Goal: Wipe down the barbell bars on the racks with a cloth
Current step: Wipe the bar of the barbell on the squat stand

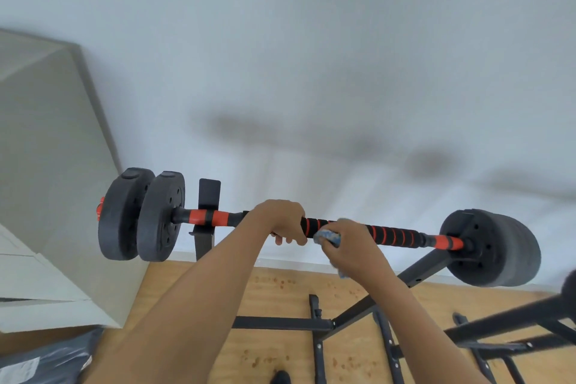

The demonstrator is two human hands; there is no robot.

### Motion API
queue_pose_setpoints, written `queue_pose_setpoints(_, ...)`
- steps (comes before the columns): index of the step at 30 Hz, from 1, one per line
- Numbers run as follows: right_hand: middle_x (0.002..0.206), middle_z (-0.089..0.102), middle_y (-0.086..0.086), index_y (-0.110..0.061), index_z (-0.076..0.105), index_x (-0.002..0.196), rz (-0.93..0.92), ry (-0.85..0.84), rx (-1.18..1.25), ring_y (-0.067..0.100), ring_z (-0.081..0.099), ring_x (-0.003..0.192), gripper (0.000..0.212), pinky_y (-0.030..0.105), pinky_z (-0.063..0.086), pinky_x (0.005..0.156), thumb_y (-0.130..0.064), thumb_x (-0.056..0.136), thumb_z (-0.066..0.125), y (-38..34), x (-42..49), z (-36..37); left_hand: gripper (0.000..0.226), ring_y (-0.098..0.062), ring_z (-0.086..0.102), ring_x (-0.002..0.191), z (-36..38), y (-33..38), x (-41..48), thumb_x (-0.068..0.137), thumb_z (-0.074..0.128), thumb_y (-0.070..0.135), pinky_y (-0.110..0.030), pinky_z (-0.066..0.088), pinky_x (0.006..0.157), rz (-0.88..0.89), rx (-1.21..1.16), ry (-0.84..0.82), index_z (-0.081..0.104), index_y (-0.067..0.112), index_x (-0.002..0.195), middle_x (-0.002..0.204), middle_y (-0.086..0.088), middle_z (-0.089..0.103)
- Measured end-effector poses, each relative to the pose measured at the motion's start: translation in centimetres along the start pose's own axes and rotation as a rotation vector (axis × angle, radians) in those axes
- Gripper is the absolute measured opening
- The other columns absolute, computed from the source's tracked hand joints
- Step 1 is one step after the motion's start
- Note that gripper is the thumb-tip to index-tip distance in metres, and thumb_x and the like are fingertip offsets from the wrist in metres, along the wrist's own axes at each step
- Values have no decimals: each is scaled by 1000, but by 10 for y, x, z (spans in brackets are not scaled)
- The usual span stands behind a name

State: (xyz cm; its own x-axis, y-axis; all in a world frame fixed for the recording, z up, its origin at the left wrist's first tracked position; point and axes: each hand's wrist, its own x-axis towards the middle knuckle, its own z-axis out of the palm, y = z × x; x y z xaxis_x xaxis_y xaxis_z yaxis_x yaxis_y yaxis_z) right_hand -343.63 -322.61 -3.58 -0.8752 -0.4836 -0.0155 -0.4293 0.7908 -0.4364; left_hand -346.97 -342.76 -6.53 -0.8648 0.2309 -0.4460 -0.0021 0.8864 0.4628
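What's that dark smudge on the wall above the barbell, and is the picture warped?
Head view: the smudge is the soft shadow of the barbell on the white wall; wide-angle distortion tilts the floor line; the right hand and blue cloth look slightly blurred.

I see the bar (396, 235) lying almost level across the rack (207, 196), black with red bands and dipping a little toward the right. The left hand (277, 221) grips it near the middle. Black plates (143, 215) sit on both ends, well outside the hands. The cloth (327, 237), blue and white, is bunched against the bar under the right hand (355, 246), just beside the left. One rack upright stands just left of the left hand.
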Motion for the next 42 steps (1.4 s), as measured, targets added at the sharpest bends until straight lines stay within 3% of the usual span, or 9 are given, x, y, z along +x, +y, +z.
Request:
queue_pose_setpoints(3, 82, 63, -15, -28, 69, 90, -25, 54, -40, 4, 61, 76, 2, 28, 54, 71, -29, 89, 67, 4, 25, -4, 19, -13, 75, 59, 2, 7, -2, 78, 65, 32, -31, 59, 72, -60, 66, -14, 66, 17, 89, 67, 7, 75)
queue_pose_setpoints(13, 64, 63, -9, -25, 60, 72, 112, 71, 58, 10, 62, 66, 13, 31, 52, 64, -23, 85, 65, 12, 46, 12, 44, -17, 30, 45, 74, 8, -11, 63, 81, 20, -30, 22, 52, -32, 619, 762, 38, 21, 69, 53, 6, 26)
queue_pose_setpoints(19, 64, 64, -3, -21, 59, 73, 156, -33, 123, 13, 60, 62, 14, 25, 45, 56, -21, 86, 65, 10, 45, 3, 38, -19, 72, 62, -1, 29, -7, 78, 81, 45, -28, 55, 68, -81, 123, 1, 64, 12, 90, 74, 1, 68)
queue_pose_setpoints(22, 64, 63, -3, -19, 59, 72, 137, -74, 103, 8, 56, 59, 15, 18, 41, 53, -20, 87, 65, 11, 45, -2, 26, -21, 76, 68, -1, 26, -6, 82, 75, 31, -32, 57, 76, -205, -160, -301, 68, 7, 90, 87, -6, 80)
queue_pose_setpoints(26, 66, 65, -2, -16, 61, 73, 120, -55, 87, 11, 57, 62, 13, 20, 42, 56, -16, 86, 64, 11, 46, 1, 12, -17, 63, 54, 22, 29, -9, 81, 64, 24, -26, 50, 63, -117, 114, 128, 59, 16, 75, 62, 4, 69)
queue_pose_setpoints(31, 68, 65, -2, -26, 55, 70, 160, -15, 64, 17, 62, 68, 19, 32, 50, 63, -20, 86, 63, 10, 45, 8, 36, -18, 35, 46, 75, 23, -13, 64, 80, 18, -28, 26, 51, -47, 583, 673, 43, 23, 64, 52, 7, 36)
queue_pose_setpoints(34, 69, 64, -2, -26, 54, 72, 159, -11, 73, 18, 63, 69, 19, 35, 51, 66, -22, 89, 62, 5, 39, 7, 22, -19, 50, 57, 40, 29, -11, 79, 72, 32, -29, 35, 58, -12, 456, 393, 55, 20, 76, 61, 6, 50)
queue_pose_setpoints(39, 69, 60, -5, -21, 55, 78, 135, -23, 49, 17, 60, 68, 12, 35, 51, 64, -18, 88, 60, -2, 34, 2, 47, -18, 75, 66, -5, 19, -17, 78, 80, 53, -30, 56, 71, -99, -74, -164, 71, 11, 97, 75, -1, 79)
queue_pose_setpoints(42, 68, 59, -6, -19, 56, 78, 130, -13, 48, 18, 59, 69, 10, 36, 53, 67, -15, 87, 60, -1, 33, 3, 27, -17, 67, 53, 15, 22, -17, 78, 70, 42, -27, 52, 66, -166, 19, -39, 66, 15, 80, 65, 2, 74)
